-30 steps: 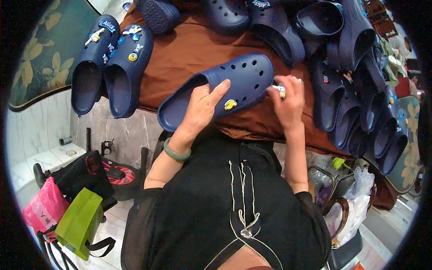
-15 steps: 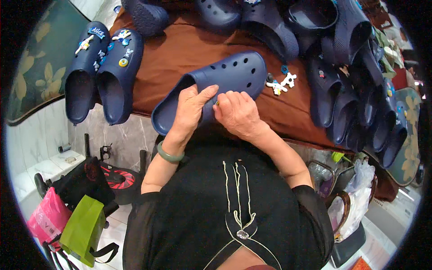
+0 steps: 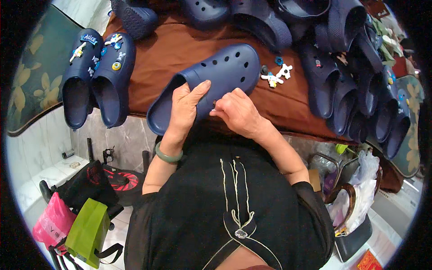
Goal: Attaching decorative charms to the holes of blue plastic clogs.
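Note:
A navy clog (image 3: 225,67) with vent holes lies tilted before me, toe to the upper right. My left hand (image 3: 183,105) grips its near side, with the fingers inside the opening and the thumb on top. Close to the clog's near edge, my right hand (image 3: 238,112) is closed in a pinch. A tiny pale bit shows at its fingertips, too small to name. Beyond the toe, several loose shoe charms lie on the brown cloth: a white figure charm (image 3: 272,80), another white charm (image 3: 284,71) and a blue ring-shaped charm (image 3: 279,60).
At the left stands a pair of navy clogs (image 3: 112,81) decorated with charms. More navy clogs (image 3: 319,85) crowd the right and far side of the brown cloth (image 3: 166,45). Below the table are a green bag (image 3: 87,229), a pink bag (image 3: 54,220) and a chair with plastic bags (image 3: 360,189).
My right hand has drawn slightly down and left, its fingertips now nearer the clog's close edge. My left hand keeps its grip on the clog. The whole view has shifted a little.

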A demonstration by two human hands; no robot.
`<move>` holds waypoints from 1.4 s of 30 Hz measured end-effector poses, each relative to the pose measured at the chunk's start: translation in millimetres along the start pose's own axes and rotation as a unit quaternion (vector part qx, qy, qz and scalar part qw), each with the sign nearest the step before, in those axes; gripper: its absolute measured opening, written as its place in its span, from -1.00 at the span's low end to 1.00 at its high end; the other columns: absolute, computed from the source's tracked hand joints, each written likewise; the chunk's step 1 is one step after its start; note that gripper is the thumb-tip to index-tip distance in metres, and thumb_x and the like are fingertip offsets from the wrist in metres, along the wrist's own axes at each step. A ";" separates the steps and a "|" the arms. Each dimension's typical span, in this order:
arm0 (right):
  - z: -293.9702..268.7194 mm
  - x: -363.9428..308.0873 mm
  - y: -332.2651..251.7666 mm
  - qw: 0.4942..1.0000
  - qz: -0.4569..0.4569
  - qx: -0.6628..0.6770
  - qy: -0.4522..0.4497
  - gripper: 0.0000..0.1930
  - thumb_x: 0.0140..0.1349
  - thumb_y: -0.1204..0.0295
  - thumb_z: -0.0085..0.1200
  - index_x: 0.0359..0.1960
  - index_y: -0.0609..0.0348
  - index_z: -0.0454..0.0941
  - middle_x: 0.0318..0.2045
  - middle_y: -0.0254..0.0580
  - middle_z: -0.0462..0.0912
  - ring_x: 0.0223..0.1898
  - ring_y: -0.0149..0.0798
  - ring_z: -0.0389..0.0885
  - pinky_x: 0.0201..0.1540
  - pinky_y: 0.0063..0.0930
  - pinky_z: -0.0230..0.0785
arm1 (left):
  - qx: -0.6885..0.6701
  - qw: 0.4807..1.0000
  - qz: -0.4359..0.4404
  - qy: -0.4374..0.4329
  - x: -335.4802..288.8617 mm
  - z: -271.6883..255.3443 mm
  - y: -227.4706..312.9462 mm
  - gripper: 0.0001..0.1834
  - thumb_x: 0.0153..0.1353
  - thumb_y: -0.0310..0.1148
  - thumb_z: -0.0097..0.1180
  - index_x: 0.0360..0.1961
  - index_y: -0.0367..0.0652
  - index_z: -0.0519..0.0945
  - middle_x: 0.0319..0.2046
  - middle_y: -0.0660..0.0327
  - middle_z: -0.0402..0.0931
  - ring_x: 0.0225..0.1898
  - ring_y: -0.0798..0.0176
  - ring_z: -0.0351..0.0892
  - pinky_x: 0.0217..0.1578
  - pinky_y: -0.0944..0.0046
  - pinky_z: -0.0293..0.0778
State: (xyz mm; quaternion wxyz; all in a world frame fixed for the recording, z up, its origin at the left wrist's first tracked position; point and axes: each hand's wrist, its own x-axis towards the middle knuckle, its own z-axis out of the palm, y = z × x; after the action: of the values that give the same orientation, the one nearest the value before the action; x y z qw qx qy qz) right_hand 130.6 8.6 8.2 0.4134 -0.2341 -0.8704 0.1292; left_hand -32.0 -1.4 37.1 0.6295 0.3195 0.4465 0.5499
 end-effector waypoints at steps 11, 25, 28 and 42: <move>-56.1 -36.1 19.9 0.959 0.282 -0.026 0.016 -0.82 0.04 0.45 0.28 -0.33 0.11 0.54 -0.48 -0.24 0.61 -0.46 -0.12 0.51 -0.38 -0.32 0.34 | 0.029 0.999 -0.044 0.008 -1.8 2.8 7.1 -0.74 0.27 -0.28 0.12 -0.16 -0.27 0.58 -0.36 0.27 0.58 -0.46 0.48 0.50 -0.42 0.46 0.45; -95.0 -41.1 60.2 0.940 0.243 -0.225 -0.083 -0.70 0.02 0.42 0.27 -0.17 0.13 0.58 -0.23 -0.23 0.52 -0.20 -0.13 0.44 -0.16 -0.26 0.26 | 0.039 0.998 -0.046 -0.005 -3.0 1.9 6.6 -0.62 0.22 -0.30 0.10 -0.01 -0.33 0.52 -0.14 0.15 0.58 -0.18 0.33 0.58 -0.12 0.35 0.47; -88.7 -41.0 57.6 0.929 0.249 -0.262 -0.086 -0.71 0.04 0.45 0.23 -0.16 0.19 0.56 -0.22 -0.17 0.52 -0.18 -0.07 0.47 -0.13 -0.23 0.33 | 0.012 0.999 -0.034 -0.009 -2.8 4.5 6.9 -0.59 0.21 -0.30 0.12 0.02 -0.34 0.50 -0.10 0.13 0.57 -0.11 0.28 0.57 -0.01 0.30 0.44; -68.8 16.2 54.8 0.964 0.152 -0.193 0.103 -0.63 0.00 0.64 0.25 -0.09 0.10 0.64 -0.33 -0.24 0.55 -0.26 -0.21 0.53 -0.24 -0.41 0.42 | -0.020 0.997 -0.038 -0.069 -4.0 -2.2 6.2 -0.58 0.27 -0.36 0.06 0.10 -0.38 0.44 -0.01 0.13 0.51 -0.01 0.29 0.50 0.06 0.27 0.40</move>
State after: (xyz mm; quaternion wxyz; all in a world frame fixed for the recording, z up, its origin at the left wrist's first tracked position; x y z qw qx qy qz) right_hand 191.8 66.0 38.9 0.4235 -0.4508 -0.7857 -0.0047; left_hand -36.5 -4.3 42.7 0.6854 0.3268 0.4031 0.5108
